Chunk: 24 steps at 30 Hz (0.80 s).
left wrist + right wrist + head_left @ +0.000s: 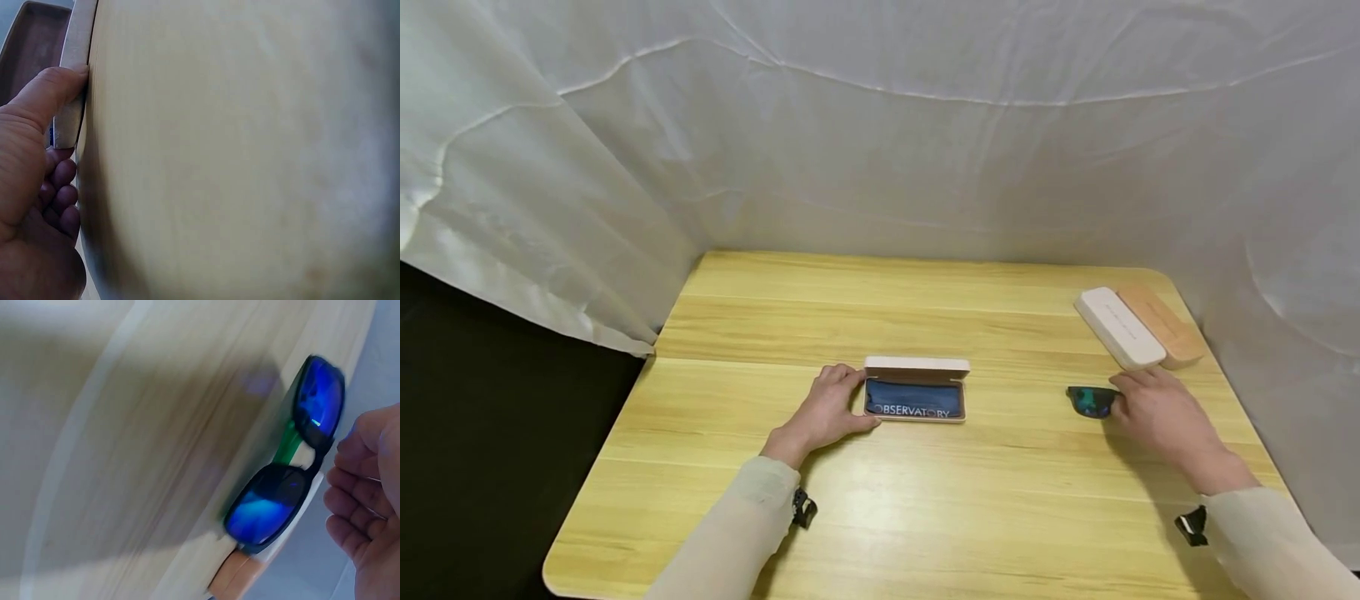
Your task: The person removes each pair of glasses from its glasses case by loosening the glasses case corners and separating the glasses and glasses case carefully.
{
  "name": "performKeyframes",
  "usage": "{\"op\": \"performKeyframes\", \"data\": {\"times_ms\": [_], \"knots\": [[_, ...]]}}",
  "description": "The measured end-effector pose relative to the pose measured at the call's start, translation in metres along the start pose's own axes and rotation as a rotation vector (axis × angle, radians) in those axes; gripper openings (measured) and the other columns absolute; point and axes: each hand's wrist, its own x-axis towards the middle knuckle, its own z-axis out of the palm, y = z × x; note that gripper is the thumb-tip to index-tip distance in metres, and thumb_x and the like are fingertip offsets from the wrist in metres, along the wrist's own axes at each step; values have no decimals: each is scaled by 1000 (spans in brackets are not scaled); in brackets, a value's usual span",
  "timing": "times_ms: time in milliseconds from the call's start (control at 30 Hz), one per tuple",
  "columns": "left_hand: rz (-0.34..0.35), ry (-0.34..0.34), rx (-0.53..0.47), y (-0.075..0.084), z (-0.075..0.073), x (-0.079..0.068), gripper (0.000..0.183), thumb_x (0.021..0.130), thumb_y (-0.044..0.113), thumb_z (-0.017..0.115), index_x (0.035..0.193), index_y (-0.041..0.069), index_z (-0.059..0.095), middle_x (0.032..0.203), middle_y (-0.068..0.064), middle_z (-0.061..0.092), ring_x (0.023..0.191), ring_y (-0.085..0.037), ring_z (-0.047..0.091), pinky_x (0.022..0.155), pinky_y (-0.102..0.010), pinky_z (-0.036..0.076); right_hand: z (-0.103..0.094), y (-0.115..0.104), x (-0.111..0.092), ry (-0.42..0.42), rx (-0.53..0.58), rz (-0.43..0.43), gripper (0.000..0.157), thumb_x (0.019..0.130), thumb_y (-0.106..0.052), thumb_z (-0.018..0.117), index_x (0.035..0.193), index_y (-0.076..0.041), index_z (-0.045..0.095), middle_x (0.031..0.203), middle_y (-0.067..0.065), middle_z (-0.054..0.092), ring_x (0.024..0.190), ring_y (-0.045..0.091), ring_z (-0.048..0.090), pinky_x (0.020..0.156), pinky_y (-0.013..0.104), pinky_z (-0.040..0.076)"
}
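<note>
An open white glasses case (917, 364) lies on the table with its lid raised at the back. Inside it is a dark blue pouch (913, 397) printed "OBSERVATORY". My left hand (829, 408) grips the case's left end, thumb at the front edge and fingers behind; the left wrist view shows the thumb across the case wall (72, 119). Off to the right, my right hand (1161, 417) pinches black-framed sunglasses (1092, 402) near the bridge. Both blue mirrored lenses show in the right wrist view, the sunglasses (265, 512) beside the curled fingertips; in the head view the hand hides one lens.
A closed white case (1122, 327) and an orange-tan case (1161, 321) lie side by side at the table's far right, just beyond my right hand. White curtains (887, 167) hang behind and beside the wooden table (887, 300). Small black devices sit on both wrists.
</note>
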Motion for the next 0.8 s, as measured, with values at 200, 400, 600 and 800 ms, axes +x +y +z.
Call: {"op": "performKeyframes", "data": {"times_ms": [200, 400, 600, 800], "knots": [[-11, -6, 2, -1, -1, -1, 90, 86, 49, 86, 155, 3, 51, 145, -12, 55, 139, -31, 45, 122, -48, 36, 7, -24, 18, 100, 18, -68, 25, 82, -7, 73, 100, 9, 72, 96, 23, 74, 89, 42, 68, 85, 57, 54], [-18, -10, -11, -2, -3, -3, 90, 86, 48, 86, 155, 2, 50, 146, -13, 55, 140, -33, 44, 123, -49, 36, 9, -72, 51, 25, 202, 73, 29, 98, -17, 73, 111, 8, 72, 112, 27, 74, 107, 48, 67, 100, 60, 51], [-28, -12, -8, -4, -5, -3, 90, 87, 48, 85, 156, 4, 49, 147, -12, 54, 141, -32, 44, 122, -50, 38, 8, -126, 98, -117, 393, 230, 41, 107, -31, 63, 124, 5, 71, 128, 26, 71, 124, 47, 62, 110, 62, 46], [-26, -18, -6, -4, -6, -2, 90, 86, 48, 86, 156, 3, 50, 146, -12, 54, 141, -32, 44, 122, -49, 37, 14, -169, 131, -36, 383, 155, 32, 104, -28, 68, 115, 1, 75, 117, 19, 75, 110, 39, 67, 99, 53, 54]]}}
